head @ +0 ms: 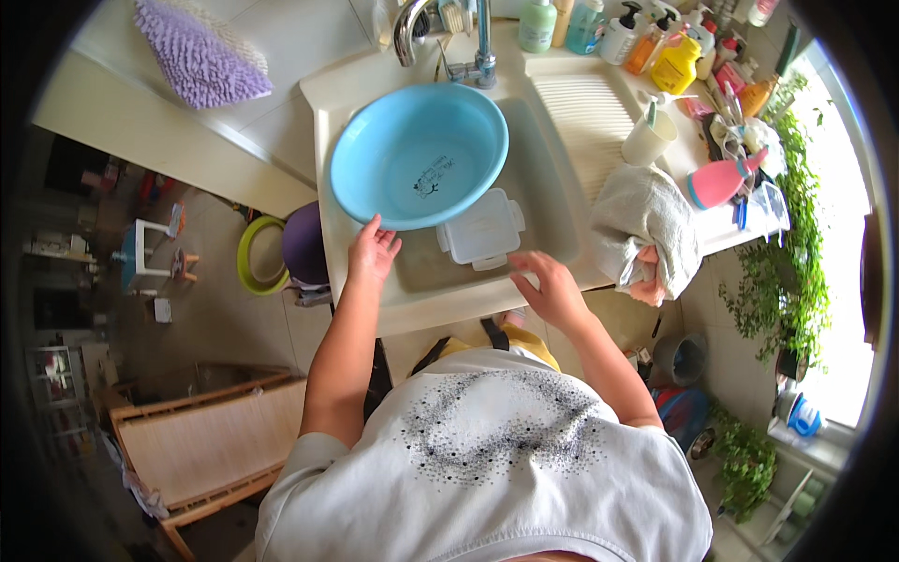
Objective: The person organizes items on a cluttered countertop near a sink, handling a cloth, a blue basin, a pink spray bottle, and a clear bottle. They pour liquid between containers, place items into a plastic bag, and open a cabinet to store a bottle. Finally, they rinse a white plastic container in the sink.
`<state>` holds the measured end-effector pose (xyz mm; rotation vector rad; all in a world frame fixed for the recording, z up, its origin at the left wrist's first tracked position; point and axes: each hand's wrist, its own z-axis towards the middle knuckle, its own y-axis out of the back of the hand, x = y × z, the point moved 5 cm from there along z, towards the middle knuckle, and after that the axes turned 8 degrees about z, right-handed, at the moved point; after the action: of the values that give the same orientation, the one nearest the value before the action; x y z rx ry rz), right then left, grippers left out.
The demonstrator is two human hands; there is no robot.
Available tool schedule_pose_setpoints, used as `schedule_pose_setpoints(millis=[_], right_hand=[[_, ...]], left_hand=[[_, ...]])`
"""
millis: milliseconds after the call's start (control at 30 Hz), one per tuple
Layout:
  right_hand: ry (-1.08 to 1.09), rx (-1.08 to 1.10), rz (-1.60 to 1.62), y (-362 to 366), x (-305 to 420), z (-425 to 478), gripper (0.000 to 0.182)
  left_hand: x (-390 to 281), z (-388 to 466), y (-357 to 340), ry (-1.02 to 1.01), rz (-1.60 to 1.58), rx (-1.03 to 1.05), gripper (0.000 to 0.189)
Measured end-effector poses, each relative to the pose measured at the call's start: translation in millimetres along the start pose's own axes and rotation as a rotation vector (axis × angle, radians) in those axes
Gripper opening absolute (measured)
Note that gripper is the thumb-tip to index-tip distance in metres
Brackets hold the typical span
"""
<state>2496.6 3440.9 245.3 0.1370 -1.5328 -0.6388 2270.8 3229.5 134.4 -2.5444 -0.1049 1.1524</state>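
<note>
A blue plastic basin (460,165) rests tilted over the left part of a laundry sink (414,314), below the chrome faucet (484,60). At the basin's near rim is my left hand (374,253), its fingertips at the edge and its thumb apart; whether it grips the rim I cannot tell. A translucent plastic lid with side clips (484,228) lies in the sink, partly under the basin. Just right of the lid, over the sink's front edge, my right hand (548,284) is empty with its fingers loosely bent.
Right of the sink are a ribbed washboard (586,105), a white cup (650,137), a crumpled grey cloth (642,211) and a pink spray bottle (720,181). Several pump bottles (619,36) line the back. A purple chenille mitt (204,56) hangs at upper left.
</note>
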Motion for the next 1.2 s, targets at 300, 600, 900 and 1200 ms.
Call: schedule_pose_setpoints(millis=[300,600,900,1200], right_hand=[[-0.409,-0.082,-0.197,-37.9,-186.4,126.6,0.05],[-1.016,0.055,0.624,-61.1,-210.4,113.7,0.047],[-1.096,0.13,0.862,-74.2,-214.6,105.7,0.046],[-1.16,0.064,0.974,-72.0,-236.3,96.5,0.046]], left_hand=[[-62.3,-80.1,-7.1,-0.394,-0.053,0.136,0.036],[-92.1,-135.4,75.0,-0.47,0.018,-0.036,0.042],[-106.8,-127.2,107.2,-0.482,0.006,-0.094,0.043],[-111.4,-129.2,110.3,-0.459,-0.029,-0.111,0.041]])
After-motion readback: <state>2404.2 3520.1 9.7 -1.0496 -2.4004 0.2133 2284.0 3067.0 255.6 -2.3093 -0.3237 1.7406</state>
